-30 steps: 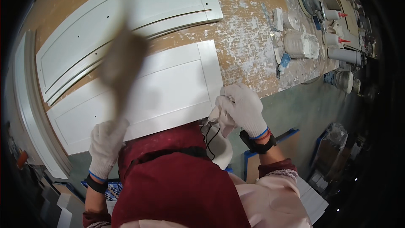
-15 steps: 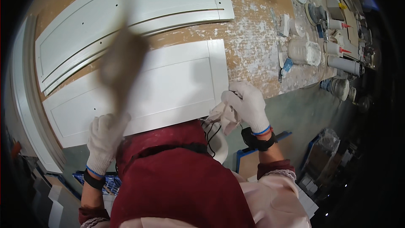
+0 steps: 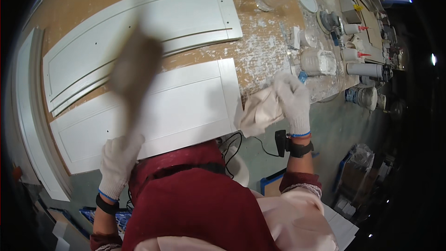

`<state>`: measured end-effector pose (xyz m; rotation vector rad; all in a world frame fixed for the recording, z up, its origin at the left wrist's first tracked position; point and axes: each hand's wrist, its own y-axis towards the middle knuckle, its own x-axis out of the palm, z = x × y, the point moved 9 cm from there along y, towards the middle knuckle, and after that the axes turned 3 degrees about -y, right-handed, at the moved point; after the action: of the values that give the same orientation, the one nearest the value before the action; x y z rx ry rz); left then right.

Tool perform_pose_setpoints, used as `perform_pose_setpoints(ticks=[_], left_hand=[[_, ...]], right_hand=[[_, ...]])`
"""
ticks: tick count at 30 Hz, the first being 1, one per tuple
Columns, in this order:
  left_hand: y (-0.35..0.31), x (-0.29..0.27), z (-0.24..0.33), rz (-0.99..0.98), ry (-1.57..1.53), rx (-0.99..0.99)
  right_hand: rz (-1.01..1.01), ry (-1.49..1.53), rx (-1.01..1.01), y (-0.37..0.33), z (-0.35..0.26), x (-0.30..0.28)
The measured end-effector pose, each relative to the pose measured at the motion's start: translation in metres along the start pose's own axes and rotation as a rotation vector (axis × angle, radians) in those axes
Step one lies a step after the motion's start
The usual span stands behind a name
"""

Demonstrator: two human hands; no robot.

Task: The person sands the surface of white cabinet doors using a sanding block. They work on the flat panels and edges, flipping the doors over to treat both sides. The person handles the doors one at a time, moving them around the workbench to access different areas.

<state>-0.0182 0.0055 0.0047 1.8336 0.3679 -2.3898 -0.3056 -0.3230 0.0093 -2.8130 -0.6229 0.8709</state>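
The right hand point(image 3: 293, 96) clamps its grip on cloth point(image 3: 260, 110) beside the nearer panel point(image 3: 190, 103), which the left hand point(image 3: 115, 162), grip unclear, probably steadies.

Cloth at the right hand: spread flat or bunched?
Bunched, loosely: the pale cloth shows creases and overlapping folds where it juts out from the gloved right hand.

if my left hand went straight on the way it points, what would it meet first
Most likely the nearer white panel; your left hand is at its near edge, perhaps already touching it, though depth is hard to judge.
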Motion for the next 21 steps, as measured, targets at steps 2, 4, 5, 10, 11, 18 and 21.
perform_pose_setpoints(ticks=[2,4,5,10,11,18,21], left_hand=[[0.000,0.000,-0.001,-0.001,0.004,-0.027],[-0.004,0.008,-0.010,-0.039,-0.074,-0.118],[-0.008,0.019,-0.021,-0.074,-0.157,-0.181],[-0.006,0.015,-0.021,-0.126,-0.230,-0.218],[-0.004,0.012,-0.016,-0.120,-0.175,-0.183],[-0.008,0.003,-0.009,0.021,-0.052,-0.118],[-0.012,0.019,-0.029,-0.102,-0.216,-0.308]], right_hand=[[0.173,0.017,-0.077,0.008,-0.031,-0.017],[0.309,-0.006,-0.197,0.015,-0.072,-0.026],[0.420,-0.100,-0.300,0.020,-0.086,-0.033],[0.499,-0.459,-0.642,0.056,-0.115,-0.023],[0.406,-0.399,-0.580,0.064,-0.110,-0.023],[0.177,-0.386,-0.112,0.071,-0.006,-0.078],[0.255,-0.792,-0.263,0.063,-0.008,-0.070]])
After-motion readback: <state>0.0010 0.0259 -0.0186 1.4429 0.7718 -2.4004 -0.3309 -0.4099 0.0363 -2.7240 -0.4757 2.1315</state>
